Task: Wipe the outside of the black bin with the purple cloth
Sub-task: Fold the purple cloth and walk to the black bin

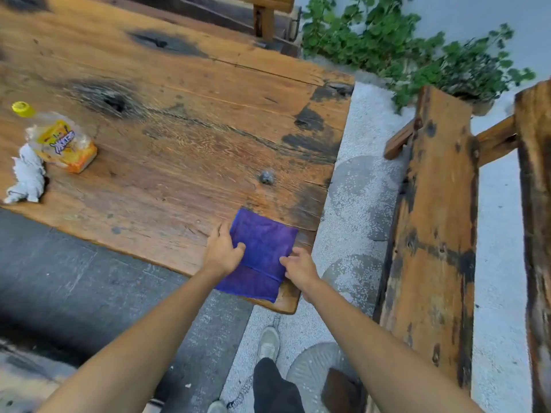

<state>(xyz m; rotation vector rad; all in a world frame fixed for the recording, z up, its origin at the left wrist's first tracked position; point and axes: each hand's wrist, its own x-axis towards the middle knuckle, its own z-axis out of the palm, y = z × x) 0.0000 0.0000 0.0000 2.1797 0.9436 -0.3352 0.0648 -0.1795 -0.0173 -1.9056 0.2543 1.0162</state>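
While the folded purple cloth (262, 251) lies flat at the near corner of the wooden tabletop (179, 114), both hands sit on it: left hand (222, 253) on its left edge, thumb on top, right hand (299, 268) pinching its right edge. Plastic bottle (56, 138) and white rag (26, 177) lie far left. Black bin out of frame.

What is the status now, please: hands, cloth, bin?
Left hand and right hand both on folded purple cloth at table corner. Black bin not in view. Nothing blocking.
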